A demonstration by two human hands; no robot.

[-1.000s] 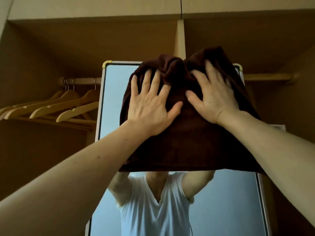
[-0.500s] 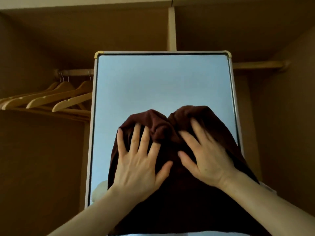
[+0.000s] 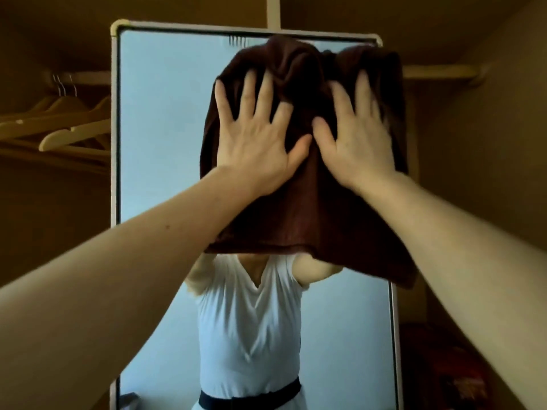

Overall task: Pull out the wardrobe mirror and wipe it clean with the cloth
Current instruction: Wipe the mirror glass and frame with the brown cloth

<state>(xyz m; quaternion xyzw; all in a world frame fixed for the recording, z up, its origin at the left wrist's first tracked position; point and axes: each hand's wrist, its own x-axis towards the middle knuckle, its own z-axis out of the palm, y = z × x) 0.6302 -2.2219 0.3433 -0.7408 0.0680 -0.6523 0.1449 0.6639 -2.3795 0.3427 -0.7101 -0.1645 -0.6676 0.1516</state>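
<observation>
While the wardrobe (image 3: 473, 179) is standing open, its dim brown interior is holding one tall mirror (image 3: 159, 143) in a pale frame. The mirror is facing the person upright in the middle of the opening, in front of a light vertical divider (image 3: 273, 10). It is reflecting a torso in a white top with a dark belt.

One dark brown cloth (image 3: 299, 214) is lying flat against the glass. Its bunched top is reaching the upper frame edge and its right side is overlapping the right frame. Half a second ago the cloth was sitting around the mirror's middle; it is now riding higher and further right, and the reflected torso is showing again below its hem.

Two bare arms are reaching up to it. The left hand (image 3: 254, 143) is pressing the cloth with its fingers spread wide and straight. The right hand (image 3: 355, 143) is doing the same just beside it, thumbs nearly meeting, though its fingers are blurring.

At the left, a rail (image 3: 88, 76) is carrying pale wooden hangers (image 3: 68, 134). They are overlapping and blurring too much to count, but three wire hooks (image 3: 63, 85) are showing. Something dark red (image 3: 444, 365) is lying low at the right, too blurred to identify.
</observation>
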